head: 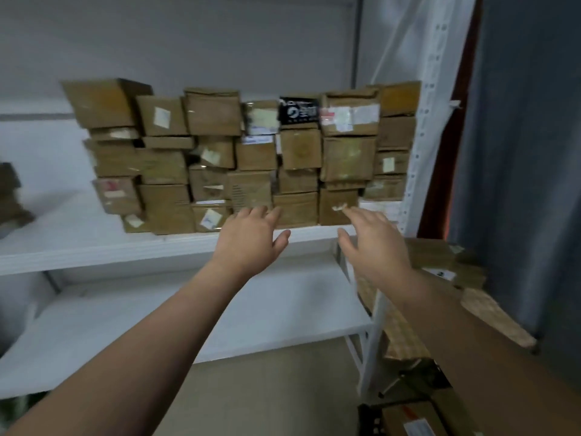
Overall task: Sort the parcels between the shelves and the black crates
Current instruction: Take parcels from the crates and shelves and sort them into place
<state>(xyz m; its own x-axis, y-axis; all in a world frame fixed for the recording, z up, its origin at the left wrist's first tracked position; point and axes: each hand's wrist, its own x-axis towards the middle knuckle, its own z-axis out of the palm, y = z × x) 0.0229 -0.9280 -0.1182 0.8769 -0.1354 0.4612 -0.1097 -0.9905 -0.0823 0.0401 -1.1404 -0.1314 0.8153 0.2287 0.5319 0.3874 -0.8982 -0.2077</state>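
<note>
Left hand (251,237) and right hand (374,243) are hovering at the bottom row of the parcels (239,158), fingers spread, gripping nothing. Parcels are sitting stacked several rows high on the upper shelf (94,250); a black crate (371,420) is showing lower right. We are judging the risk: pulling a bottom box could undermine the uneven columns above and spill them off the shelf edge.

Parcels (300,149) blurred — black crate (369,418) cut off below.
</note>
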